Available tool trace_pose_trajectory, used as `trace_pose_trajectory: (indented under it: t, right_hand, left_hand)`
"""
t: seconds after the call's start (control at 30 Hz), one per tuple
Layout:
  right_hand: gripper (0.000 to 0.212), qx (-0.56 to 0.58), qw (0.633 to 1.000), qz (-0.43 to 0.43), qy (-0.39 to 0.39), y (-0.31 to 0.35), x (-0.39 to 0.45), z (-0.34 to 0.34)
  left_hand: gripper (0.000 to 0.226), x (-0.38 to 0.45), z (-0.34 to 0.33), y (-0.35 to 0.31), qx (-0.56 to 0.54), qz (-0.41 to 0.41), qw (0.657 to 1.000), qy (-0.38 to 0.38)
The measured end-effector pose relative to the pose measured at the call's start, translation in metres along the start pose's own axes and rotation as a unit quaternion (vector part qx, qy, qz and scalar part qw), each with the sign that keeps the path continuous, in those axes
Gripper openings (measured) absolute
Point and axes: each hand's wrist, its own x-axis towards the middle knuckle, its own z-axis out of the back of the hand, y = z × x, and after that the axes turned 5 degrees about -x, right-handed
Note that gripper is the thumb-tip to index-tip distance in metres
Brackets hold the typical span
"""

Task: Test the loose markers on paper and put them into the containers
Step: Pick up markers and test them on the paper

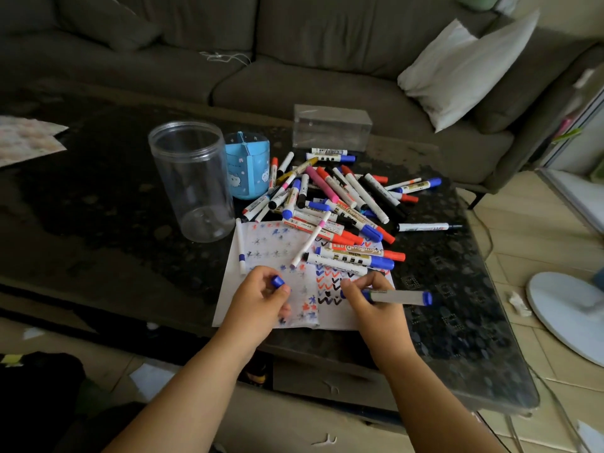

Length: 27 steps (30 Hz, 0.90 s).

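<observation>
— What are your hands doing right now?

— My right hand (369, 297) is gripping a white-barrelled marker with a blue end (397, 297), fingers curled round it, its tip lying over the white sheet of paper (228, 302) among rows of red, blue and black check marks. My left hand (261, 297) is pinching a small blue marker cap (277, 281) between thumb and fingertips, just above the same sheet.

— And the rest of the markers?

— They are lying in a loose pile of white, red, blue, black and pink markers (336, 204) on the dark glass table (98, 207), partly spilling over the paper's far edge. The tall clear plastic jar (192, 181) is standing upright to the left of the pile, touching the light-blue divided pen holder (248, 168). A clear rectangular box (331, 127) is sitting behind the pile.
</observation>
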Motion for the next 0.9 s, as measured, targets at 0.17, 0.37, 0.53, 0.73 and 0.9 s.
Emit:
trace_pose_trajectory:
  t: [0.17, 0.37, 0.53, 0.73, 0.9]
  right_hand:
    - [0.021, 0.087, 0.995, 0.033, 0.046, 0.048, -0.024, 0.013]
    - [0.020, 0.161, 0.979, 0.108, 0.065, 0.099, -0.069, 0.032]
    - [0.018, 0.137, 0.980, 0.135, 0.054, 0.112, -0.089, 0.042]
    - [0.033, 0.062, 0.986, 0.149, 0.051, 0.114, -0.095, 0.053]
    - [0.030, 0.073, 0.989, 0.113, 0.055, 0.117, -0.095, 0.057]
  left_hand:
    - [0.006, -0.020, 0.008, -0.024, -0.213, 0.093, 0.973, 0.016]
    - [0.013, -0.088, 0.009, -0.064, -0.408, 0.082, 0.903, 0.110]
    - [0.017, -0.118, 0.007, -0.078, -0.357, 0.041, 0.920, 0.155]
    - [0.024, -0.133, 0.005, -0.077, -0.218, -0.046, 0.951, 0.214]
    - [0.026, -0.136, 0.016, -0.075, 0.078, -0.188, 0.953, 0.225]
